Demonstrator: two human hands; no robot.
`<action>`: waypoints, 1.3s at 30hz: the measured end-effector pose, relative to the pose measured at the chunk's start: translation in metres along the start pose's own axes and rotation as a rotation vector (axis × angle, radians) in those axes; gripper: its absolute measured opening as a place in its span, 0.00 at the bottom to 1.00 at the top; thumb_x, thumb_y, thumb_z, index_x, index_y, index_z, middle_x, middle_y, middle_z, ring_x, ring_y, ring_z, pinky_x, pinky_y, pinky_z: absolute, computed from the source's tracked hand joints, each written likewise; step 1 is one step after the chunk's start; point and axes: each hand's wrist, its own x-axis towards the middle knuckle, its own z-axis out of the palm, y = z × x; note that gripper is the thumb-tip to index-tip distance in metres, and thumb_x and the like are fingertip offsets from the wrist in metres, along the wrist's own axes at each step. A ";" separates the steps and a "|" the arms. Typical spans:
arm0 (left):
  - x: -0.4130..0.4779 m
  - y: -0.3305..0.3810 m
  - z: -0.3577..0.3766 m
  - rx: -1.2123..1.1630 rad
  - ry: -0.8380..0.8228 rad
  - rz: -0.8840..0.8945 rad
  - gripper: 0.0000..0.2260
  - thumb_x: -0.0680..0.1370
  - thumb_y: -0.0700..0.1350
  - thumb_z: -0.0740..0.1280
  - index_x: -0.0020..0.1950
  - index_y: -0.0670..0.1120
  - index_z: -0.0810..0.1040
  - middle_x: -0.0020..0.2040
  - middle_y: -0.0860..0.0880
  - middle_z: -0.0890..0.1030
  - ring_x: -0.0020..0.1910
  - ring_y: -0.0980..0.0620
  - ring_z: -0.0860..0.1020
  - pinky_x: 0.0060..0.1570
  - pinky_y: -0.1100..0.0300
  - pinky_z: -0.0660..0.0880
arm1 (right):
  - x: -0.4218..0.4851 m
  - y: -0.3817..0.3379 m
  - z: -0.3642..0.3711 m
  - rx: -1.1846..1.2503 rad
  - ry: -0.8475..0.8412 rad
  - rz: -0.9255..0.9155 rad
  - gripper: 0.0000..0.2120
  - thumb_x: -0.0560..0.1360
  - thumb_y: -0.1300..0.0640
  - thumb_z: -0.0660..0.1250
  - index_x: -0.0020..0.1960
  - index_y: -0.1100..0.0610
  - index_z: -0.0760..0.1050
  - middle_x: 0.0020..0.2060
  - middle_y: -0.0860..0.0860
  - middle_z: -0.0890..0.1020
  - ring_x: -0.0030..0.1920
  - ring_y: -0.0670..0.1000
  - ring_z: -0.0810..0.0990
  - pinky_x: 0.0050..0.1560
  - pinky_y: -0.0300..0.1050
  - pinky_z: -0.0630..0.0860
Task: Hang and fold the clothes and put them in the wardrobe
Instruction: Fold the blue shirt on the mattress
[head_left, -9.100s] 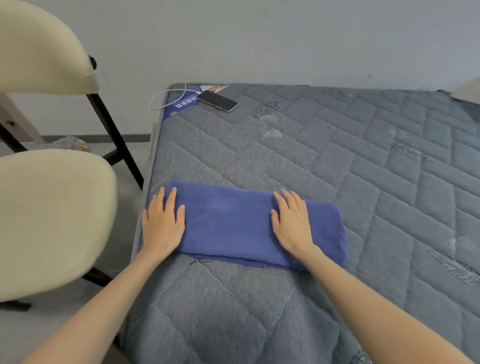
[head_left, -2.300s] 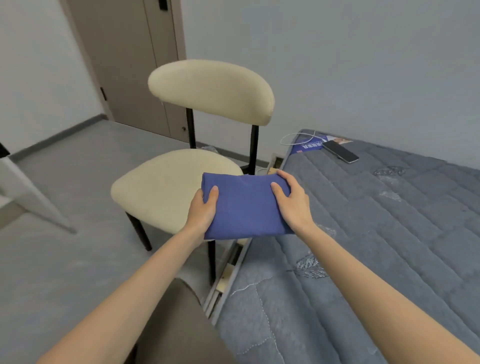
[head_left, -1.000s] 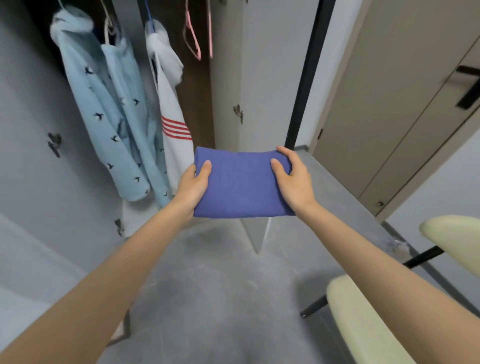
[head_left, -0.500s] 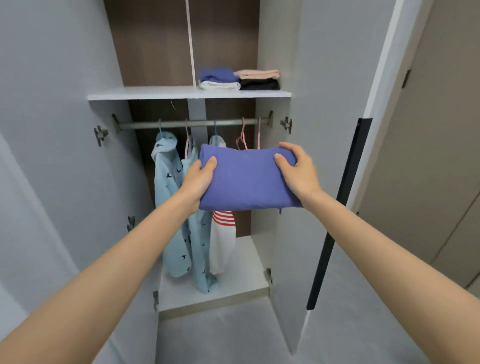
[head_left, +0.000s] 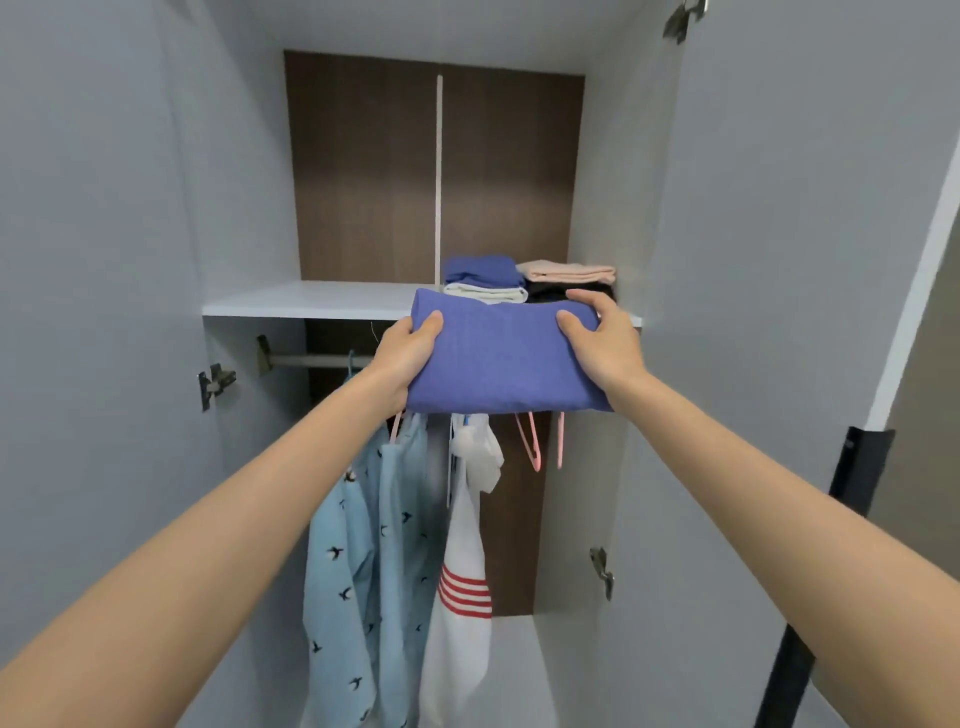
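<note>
I hold a folded blue garment (head_left: 498, 358) in the air, level with the front edge of the wardrobe's white shelf (head_left: 317, 301). My left hand (head_left: 408, 353) grips its left end, thumb on top. My right hand (head_left: 602, 338) grips its right end, thumb on top and fingers curled over the far edge. On the shelf behind it lie two small stacks of folded clothes: a blue piece on a white one (head_left: 485, 280), and a pink piece on a black one (head_left: 569, 278).
The wardrobe stands open, with a grey door on each side (head_left: 104, 312). Under the shelf, a rail (head_left: 311, 359) carries a light blue patterned shirt (head_left: 363, 545), a white garment with red stripes (head_left: 462, 571) and empty pink hangers (head_left: 535, 441). The shelf's left half is bare.
I have carried the folded blue garment from the bed to the wardrobe. Since half a second ago both hands have raised it from rail height up to shelf level.
</note>
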 end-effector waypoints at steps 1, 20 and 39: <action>0.015 0.004 0.003 -0.003 0.012 0.007 0.12 0.82 0.49 0.58 0.62 0.45 0.72 0.53 0.49 0.77 0.42 0.55 0.77 0.35 0.64 0.72 | 0.020 0.003 0.005 -0.013 -0.011 -0.018 0.16 0.78 0.54 0.63 0.66 0.51 0.72 0.64 0.48 0.75 0.64 0.50 0.72 0.60 0.38 0.64; 0.291 0.030 0.004 -0.141 -0.099 -0.079 0.13 0.82 0.43 0.58 0.66 0.44 0.71 0.57 0.46 0.78 0.48 0.49 0.78 0.45 0.55 0.75 | 0.333 0.044 0.136 -0.491 -0.124 -0.120 0.17 0.81 0.55 0.54 0.68 0.56 0.62 0.64 0.58 0.73 0.63 0.61 0.72 0.60 0.52 0.69; 0.424 0.011 0.076 -0.514 -0.020 -0.303 0.10 0.81 0.34 0.57 0.61 0.35 0.72 0.49 0.36 0.78 0.44 0.37 0.78 0.38 0.43 0.75 | 0.535 0.095 0.218 -0.349 -0.518 -0.391 0.08 0.78 0.60 0.65 0.57 0.58 0.77 0.55 0.54 0.81 0.53 0.47 0.77 0.57 0.40 0.69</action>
